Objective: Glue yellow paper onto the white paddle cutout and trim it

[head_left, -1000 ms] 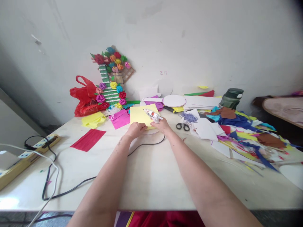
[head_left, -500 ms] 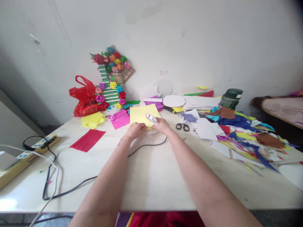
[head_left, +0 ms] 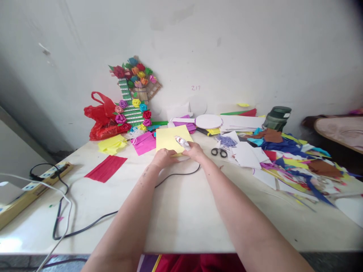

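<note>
A square of pale yellow paper (head_left: 168,138) lies in the middle of the table, with the rim of a white piece (head_left: 183,158) showing below its near edge. My left hand (head_left: 165,158) is at that near edge, fingers closed on the paper; its fingertips are partly hidden. Wrapped in my right hand (head_left: 195,151) is a white glue gun (head_left: 181,141), its nozzle pointing up and left over the yellow paper. A black cord (head_left: 181,173) runs from beneath my right hand toward the left.
Black-handled scissors (head_left: 219,152) lie to the right, before a heap of paper scraps (head_left: 297,158) and a dark green bottle (head_left: 277,118). Red paper (head_left: 106,169), a red bag (head_left: 103,117), a flower decoration (head_left: 133,98) and a power strip (head_left: 36,190) are on the left.
My left hand has shifted slightly right along the near edge of the yellow paper, its fingers reaching further across. My right hand keeps the glue gun in nearly the same place.
</note>
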Demonstrator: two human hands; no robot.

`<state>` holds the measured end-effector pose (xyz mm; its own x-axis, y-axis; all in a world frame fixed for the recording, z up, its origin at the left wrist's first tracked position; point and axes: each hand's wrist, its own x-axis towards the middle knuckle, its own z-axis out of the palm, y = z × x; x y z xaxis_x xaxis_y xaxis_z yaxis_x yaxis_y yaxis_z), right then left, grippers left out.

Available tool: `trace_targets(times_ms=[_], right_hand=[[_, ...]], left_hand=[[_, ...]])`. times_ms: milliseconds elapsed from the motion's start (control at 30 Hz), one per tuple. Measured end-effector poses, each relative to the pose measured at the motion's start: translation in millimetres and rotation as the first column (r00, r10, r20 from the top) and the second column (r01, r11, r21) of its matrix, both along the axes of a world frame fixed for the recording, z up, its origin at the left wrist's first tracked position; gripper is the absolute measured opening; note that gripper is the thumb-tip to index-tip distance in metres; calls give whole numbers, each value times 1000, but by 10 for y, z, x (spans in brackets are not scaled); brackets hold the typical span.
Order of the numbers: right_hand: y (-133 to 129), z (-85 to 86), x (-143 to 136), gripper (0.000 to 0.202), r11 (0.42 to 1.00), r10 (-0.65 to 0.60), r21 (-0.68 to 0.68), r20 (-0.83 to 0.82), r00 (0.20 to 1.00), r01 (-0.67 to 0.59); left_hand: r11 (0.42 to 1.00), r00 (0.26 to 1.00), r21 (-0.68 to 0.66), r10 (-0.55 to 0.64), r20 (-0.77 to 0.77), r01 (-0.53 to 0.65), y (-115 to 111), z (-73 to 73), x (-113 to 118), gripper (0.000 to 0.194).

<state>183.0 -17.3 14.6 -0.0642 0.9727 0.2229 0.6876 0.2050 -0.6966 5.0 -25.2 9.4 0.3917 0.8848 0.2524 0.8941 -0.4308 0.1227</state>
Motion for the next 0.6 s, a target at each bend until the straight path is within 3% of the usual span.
trace_targets(times_ms=[367,600], right_hand=[[156,-57,-70,25,998,-37,61,60,998,33],[217,-66,-70,24,999,20,44,11,1000,-20]], left_hand=[[999,997,-9,49,66,-48,115,-24,-10,32],[999,988,0,40,151,-40,149,-49,-45,35]])
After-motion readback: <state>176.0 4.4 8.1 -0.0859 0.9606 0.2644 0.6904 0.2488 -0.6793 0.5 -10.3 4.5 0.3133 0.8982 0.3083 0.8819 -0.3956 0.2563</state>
